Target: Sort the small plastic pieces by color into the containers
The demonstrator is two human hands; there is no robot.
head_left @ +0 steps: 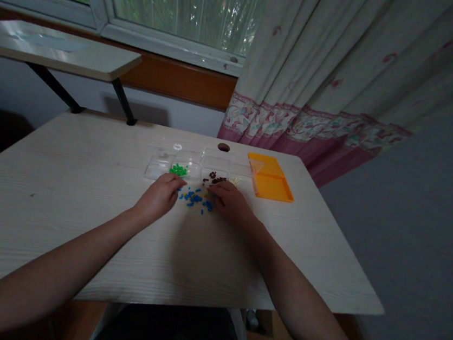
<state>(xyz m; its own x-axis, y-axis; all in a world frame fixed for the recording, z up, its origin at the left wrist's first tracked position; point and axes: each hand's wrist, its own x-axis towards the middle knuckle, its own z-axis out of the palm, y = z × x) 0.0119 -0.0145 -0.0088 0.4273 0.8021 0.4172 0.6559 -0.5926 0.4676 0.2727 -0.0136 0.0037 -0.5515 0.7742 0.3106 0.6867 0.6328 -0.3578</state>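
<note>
A loose pile of small blue pieces (193, 198), with a few yellow ones mixed in, lies on the table between my two hands. My left hand (163, 193) is at the pile's left side, thumb and forefinger pinched together; whatever may be in them is too small to make out. On the pile's right, my right hand (229, 198) has its fingers bent together over the edge, and their tips are partly hidden. Just beyond is a clear plastic compartment box (157, 168). Green pieces (178, 170), dark brown pieces (219, 180) and cream pieces (235, 181) lie in separate compartments.
An orange tray (276, 186) lies to the right of the clear box on the pale wooden table (85, 186). A raised shelf (80, 55) on black legs stands at the back left. Behind are a window and a curtain (285, 89); a wall is on the right.
</note>
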